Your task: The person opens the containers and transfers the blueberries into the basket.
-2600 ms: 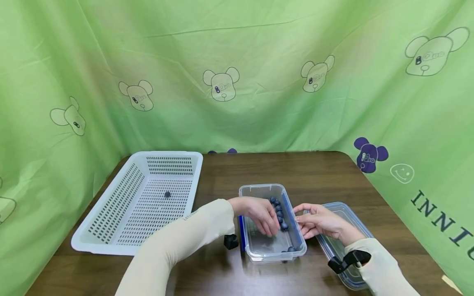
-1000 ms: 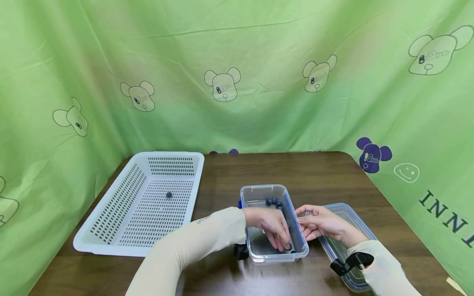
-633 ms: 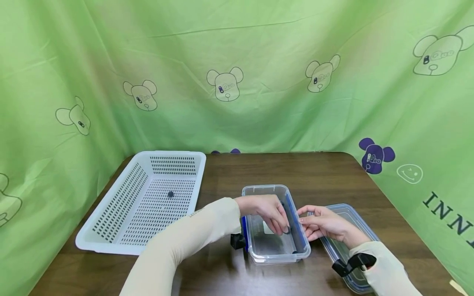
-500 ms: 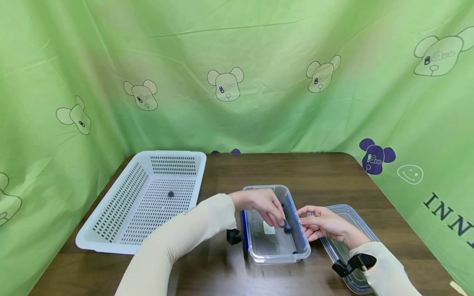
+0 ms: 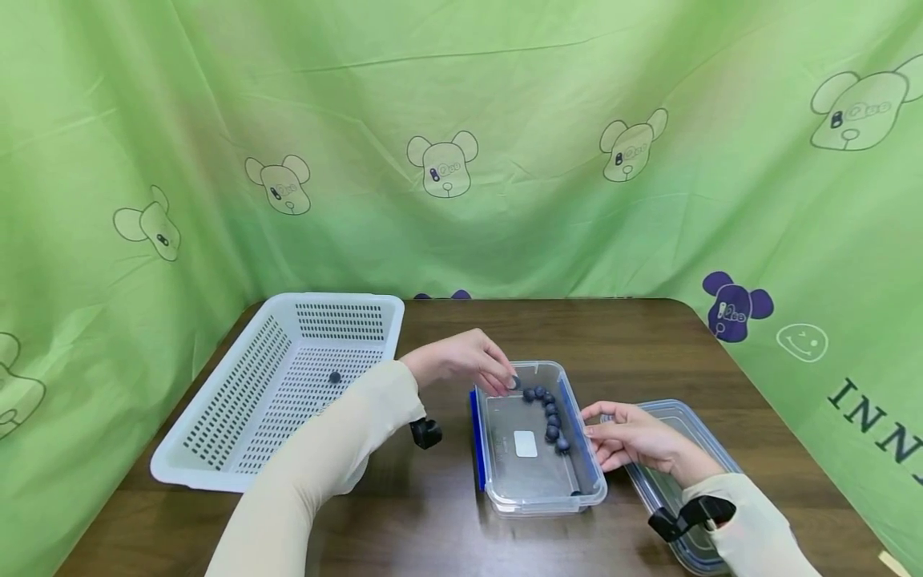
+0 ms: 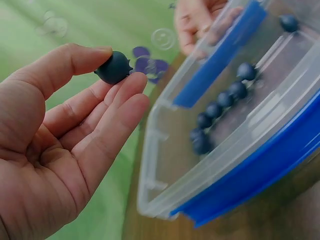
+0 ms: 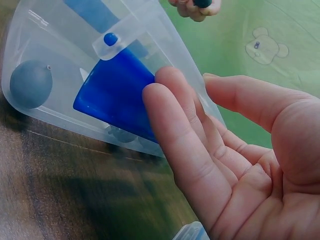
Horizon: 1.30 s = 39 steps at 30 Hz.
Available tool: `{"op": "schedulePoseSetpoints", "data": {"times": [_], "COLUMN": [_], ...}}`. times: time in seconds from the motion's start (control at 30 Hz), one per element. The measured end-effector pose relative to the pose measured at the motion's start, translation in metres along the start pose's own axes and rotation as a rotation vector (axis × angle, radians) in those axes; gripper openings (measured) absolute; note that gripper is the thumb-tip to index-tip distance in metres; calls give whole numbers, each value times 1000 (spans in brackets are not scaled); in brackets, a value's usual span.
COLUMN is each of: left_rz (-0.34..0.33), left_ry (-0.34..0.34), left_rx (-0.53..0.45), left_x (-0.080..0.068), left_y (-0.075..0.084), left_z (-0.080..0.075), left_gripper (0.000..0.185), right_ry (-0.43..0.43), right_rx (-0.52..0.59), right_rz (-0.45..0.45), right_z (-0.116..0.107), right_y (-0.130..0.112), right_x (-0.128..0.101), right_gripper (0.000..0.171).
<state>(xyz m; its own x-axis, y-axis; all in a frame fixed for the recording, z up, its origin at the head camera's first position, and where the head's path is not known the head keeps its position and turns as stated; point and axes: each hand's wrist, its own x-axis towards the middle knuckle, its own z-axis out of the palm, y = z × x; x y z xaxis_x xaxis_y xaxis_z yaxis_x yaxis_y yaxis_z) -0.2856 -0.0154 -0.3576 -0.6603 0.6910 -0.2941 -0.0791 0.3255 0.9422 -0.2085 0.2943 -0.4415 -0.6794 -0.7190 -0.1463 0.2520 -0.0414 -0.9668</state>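
My left hand point(image 5: 465, 365) pinches a blueberry point(image 6: 114, 67) between thumb and fingertips, raised at the far left corner of the clear plastic box point(image 5: 530, 501). Inside the box, several blueberries point(image 5: 552, 421) form a curved row along the right and far sides, and a single blueberry point(image 7: 31, 84) sits apart at the near right corner. My right hand point(image 5: 634, 439) is at the box's right wall with its fingers extended, fingertips right at the blue latch point(image 7: 115, 90). Another latch point(image 6: 270, 175) hangs down on the left side.
A white perforated basket point(image 5: 202, 479) stands on the left of the wooden table point(image 5: 433, 513), with one blueberry point(image 5: 335, 377) on its floor. The clear box lid point(image 5: 671, 413) lies partly under my right forearm. A green curtain point(image 5: 505, 232) hangs behind the table.
My left hand has come up from inside the box and moved left and away to the far left corner, carrying a blueberry. The berry row is uncovered. My right hand stays put.
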Motion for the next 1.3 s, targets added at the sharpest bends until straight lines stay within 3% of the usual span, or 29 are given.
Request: {"op": "schedulePoseSetpoints", "data": {"times": [0.27,0.5,0.67,0.83,1.0,1.17,1.3], "left_rz": [50,136,153,146,188,191,160], "left_ry": [128,284,361,464,556,605,650], "left_rx": [-41,-194,-245,-301,-397,-439,-447], "left_x": [-18,-43,-60,-78,-99,-116,-128], "left_y": [-1,6,5,-5,-22,-40,-54], "left_z": [-36,-70,-93,-116,-141,-157,-165], "left_gripper": [24,27,28,29,12,27,25], "right_ry": [-1,2,4,-1,-9,-12,-11], "right_rx": [-9,-11,-16,-7,-1,4,5], "right_rz": [-3,12,13,13,6,3,4], "right_z": [-3,-4,-4,-4,-3,-2,-3], "right_y": [2,1,1,0,0,0,0], "right_x": [0,-1,-1,-1,-1,-2,-2], "right_gripper": [21,21,22,22,22,23,22]}}
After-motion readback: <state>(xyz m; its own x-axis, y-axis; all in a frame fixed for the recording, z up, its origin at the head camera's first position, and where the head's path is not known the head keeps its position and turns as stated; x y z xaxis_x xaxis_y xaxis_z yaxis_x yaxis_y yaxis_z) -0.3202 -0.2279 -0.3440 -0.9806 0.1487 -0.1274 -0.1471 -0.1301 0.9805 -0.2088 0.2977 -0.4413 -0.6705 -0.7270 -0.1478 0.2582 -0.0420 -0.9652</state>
